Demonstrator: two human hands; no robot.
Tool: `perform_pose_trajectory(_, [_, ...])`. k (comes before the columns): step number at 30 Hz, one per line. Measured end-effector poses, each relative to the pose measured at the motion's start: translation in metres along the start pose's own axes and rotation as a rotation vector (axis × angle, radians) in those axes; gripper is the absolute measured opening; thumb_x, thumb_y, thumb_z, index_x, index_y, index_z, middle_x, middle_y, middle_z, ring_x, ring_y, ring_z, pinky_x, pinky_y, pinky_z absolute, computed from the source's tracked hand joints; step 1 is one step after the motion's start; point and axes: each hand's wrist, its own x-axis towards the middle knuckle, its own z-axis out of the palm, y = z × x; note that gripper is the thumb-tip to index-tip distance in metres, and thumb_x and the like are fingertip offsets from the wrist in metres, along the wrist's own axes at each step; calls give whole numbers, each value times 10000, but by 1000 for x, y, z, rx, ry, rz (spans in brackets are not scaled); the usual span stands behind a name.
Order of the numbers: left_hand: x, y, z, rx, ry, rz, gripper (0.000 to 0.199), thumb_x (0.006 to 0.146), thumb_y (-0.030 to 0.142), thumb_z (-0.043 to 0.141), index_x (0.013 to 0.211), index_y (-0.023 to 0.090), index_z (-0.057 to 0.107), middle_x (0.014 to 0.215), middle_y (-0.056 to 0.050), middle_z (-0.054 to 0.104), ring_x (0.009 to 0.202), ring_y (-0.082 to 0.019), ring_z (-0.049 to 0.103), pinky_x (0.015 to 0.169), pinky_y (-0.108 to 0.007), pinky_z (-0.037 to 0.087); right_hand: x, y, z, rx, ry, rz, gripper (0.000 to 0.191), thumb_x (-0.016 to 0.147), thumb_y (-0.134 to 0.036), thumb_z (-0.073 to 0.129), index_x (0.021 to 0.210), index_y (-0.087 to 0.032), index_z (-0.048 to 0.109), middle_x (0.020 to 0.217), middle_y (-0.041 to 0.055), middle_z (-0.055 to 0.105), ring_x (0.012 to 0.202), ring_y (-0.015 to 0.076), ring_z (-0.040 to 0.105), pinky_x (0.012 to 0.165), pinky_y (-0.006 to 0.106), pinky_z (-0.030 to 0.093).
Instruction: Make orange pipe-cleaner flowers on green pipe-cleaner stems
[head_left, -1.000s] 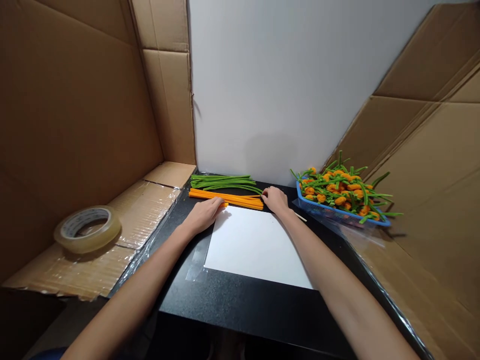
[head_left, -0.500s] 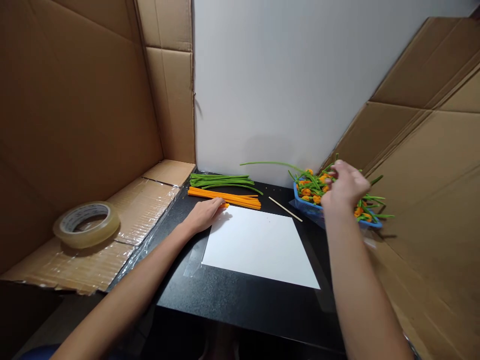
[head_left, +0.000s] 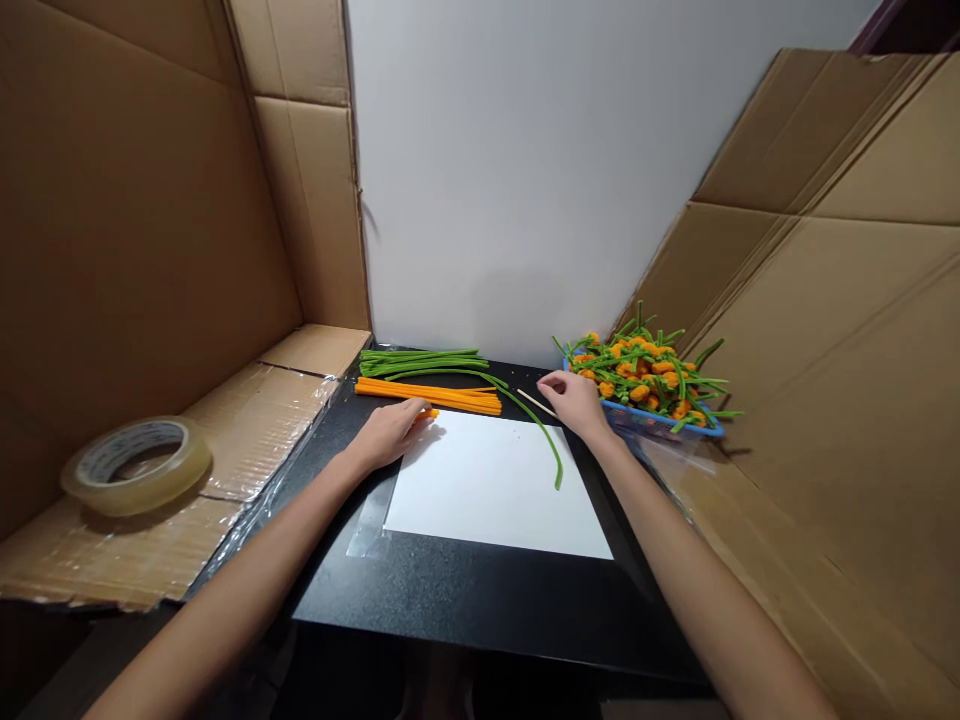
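Head view: green stem curves over white paper, a hand at either side

One loose green chenille stem (head_left: 553,450) bends down from beside the stem bundles and ends on the right part of a sheet of white paper (head_left: 480,490), which lies on a black tabletop (head_left: 442,600). At the paper's far left corner the left hand (head_left: 390,432) is lowered, fingers bent and close together over a small orange piece (head_left: 433,413) whose tip shows past them; whether they pinch it or merely cover it, I cannot tell.

To the right, the right hand (head_left: 576,400) has its fingers curled toward the thumb, just beyond the paper's far right corner. It is next to a thin wooden stick (head_left: 534,402), one end of which runs out of sight by the hand; I cannot tell whether the two touch or whether the fingertips meet.

Beyond the paper lies a bundle of orange chenille stems (head_left: 427,393), with a bundle of green chenille stems (head_left: 420,362) just behind it. A blue basket (head_left: 667,424) heaped with orange-and-green chenille flowers (head_left: 637,372) is near the right hand. Well apart on the left, a roll of clear tape (head_left: 150,490) lies flat on cardboard (head_left: 247,410).
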Motion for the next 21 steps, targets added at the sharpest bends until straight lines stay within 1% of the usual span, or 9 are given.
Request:
perform_pose_trajectory(3, [0, 0, 0, 3, -4, 3, 219, 1051, 362, 369, 1066, 215, 530, 1036, -50, 674, 867, -199, 658, 668, -258, 394, 18, -21, 24, -92, -81, -20, 198, 878, -228, 566, 936, -187, 751, 968, 77, 752, 910, 200, 670, 822, 283, 489])
perform_pose_trajectory(6, [0, -1, 0, 2, -10, 22, 219, 1056, 352, 354, 1061, 212, 523, 1024, -48, 670, 852, -194, 653, 666, -258, 390, 33, -33, 46, -195, -152, 11, 147, 850, -204, 622, 911, -172, 751, 1015, 127, 733, 1047, 260, 633, 824, 313, 481])
perform_pose_trajectory(8, [1, 0, 1, -1, -13, 32, 219, 1056, 348, 351, 1052, 209, 520, 1011, -47, 668, 839, -193, 649, 658, -260, 388, 37, -35, 57, -248, -194, 43, 114, 830, -176, 643, 875, -155, 746, 1013, 152, 724, 1078, 282, 617, 812, 323, 479])
perform_pose_trajectory(11, [2, 2, 0, -4, -20, 50, 225, 1057, 346, 349, 1045, 205, 523, 1003, -47, 668, 832, -194, 647, 649, -260, 390, 37, -32, 66, -285, -230, 68, 117, 842, -148, 614, 843, -154, 731, 957, 150, 721, 1034, 276, 631, 779, 321, 475])
perform_pose_trajectory(14, [3, 4, -1, -20, -27, 70, 230, 1057, 337, 346, 1052, 202, 533, 999, -50, 670, 833, -193, 646, 665, -258, 407, 30, -26, 64, -292, -207, 60, 147, 883, -148, 562, 854, -144, 706, 962, 163, 708, 1032, 277, 624, 768, 319, 464])
perform_pose_trajectory(17, [3, 6, -2, -38, -11, 74, 228, 1054, 335, 353, 1043, 201, 537, 981, -49, 665, 820, -185, 644, 668, -248, 415, 20, -21, 51, -271, -136, 26, 188, 938, -149, 477, 942, -127, 663, 1012, 175, 688, 1054, 279, 604, 799, 331, 452])
perform_pose_trajectory(19, [3, 7, -2, -49, 16, 75, 230, 1053, 340, 354, 1032, 200, 536, 970, -47, 660, 814, -181, 642, 667, -242, 417, 10, -19, 37, -238, -98, -19, 212, 965, -143, 417, 1014, -133, 624, 1007, 147, 685, 1003, 246, 614, 812, 322, 448])
perform_pose_trajectory(21, [3, 11, -1, -66, 41, 79, 243, 1055, 340, 343, 1040, 195, 537, 969, -51, 658, 815, -179, 640, 676, -243, 422, -5, -20, 23, -130, -113, -113, 216, 964, -125, 398, 1051, -157, 593, 970, 92, 686, 885, 188, 629, 787, 283, 454])
